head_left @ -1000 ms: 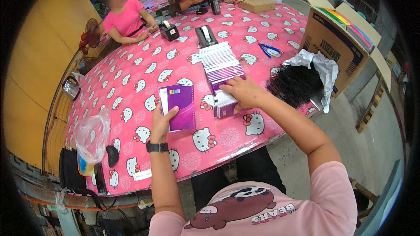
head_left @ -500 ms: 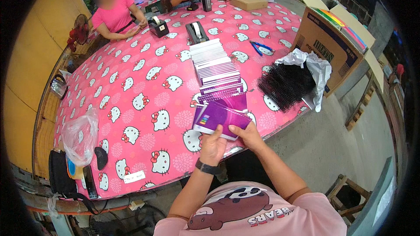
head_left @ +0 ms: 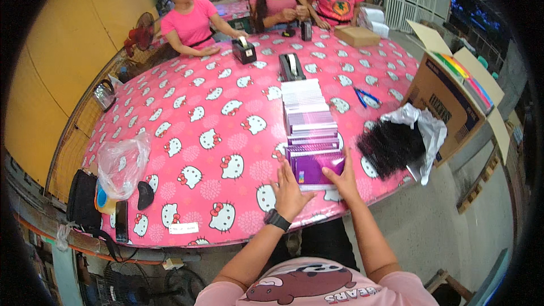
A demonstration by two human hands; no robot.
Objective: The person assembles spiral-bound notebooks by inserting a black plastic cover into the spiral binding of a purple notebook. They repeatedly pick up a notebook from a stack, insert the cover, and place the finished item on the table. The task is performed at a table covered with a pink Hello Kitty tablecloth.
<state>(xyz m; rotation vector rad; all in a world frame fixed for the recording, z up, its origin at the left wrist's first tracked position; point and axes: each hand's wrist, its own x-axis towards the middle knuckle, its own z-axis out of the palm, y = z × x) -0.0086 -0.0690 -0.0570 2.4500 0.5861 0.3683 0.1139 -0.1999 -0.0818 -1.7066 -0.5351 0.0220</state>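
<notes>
One overlapping row of purple notebooks (head_left: 309, 120) runs far from me; at its near end, my left hand (head_left: 290, 194) spreads open, my right hand (head_left: 344, 180) thumbs the front notebook (head_left: 310, 173), grip unclear. Uneven pushing could skew the row.

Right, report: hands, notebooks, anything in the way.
Left hand open at left side of front notebook. Right hand at its right, thumb over it. Notebooks in an overlapping row. Black coils close at right, not blocking.
</notes>
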